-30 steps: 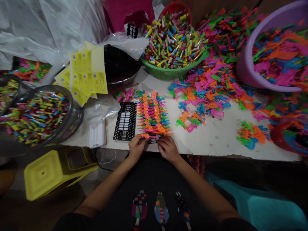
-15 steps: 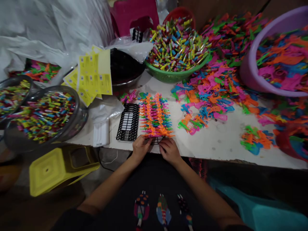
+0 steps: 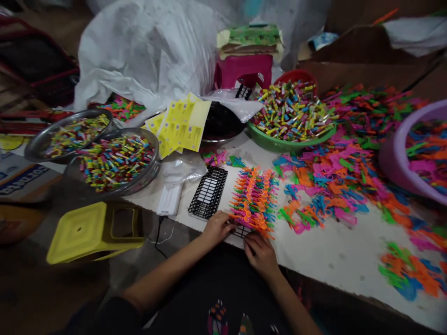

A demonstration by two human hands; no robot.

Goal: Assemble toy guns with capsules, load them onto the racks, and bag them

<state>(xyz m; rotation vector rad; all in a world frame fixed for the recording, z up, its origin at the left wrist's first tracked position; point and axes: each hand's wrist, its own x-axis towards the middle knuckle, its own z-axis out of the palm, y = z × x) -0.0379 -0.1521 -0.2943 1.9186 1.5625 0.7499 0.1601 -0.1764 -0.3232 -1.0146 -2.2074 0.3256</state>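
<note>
Black rack [image 3: 241, 231] holds bright toys [image 3: 254, 197]. Left hand [image 3: 217, 228] and right hand [image 3: 262, 253] curl at its near end, grips unclear.

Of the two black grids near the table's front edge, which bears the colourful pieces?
The right grid, its near end between the left hand and right hand; the left grid shows bare lattice.

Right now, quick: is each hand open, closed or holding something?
Left hand: curled by the plastic pieces; grip can't be told.
Right hand: curled at the rack beneath them; grip can't be told.
</note>
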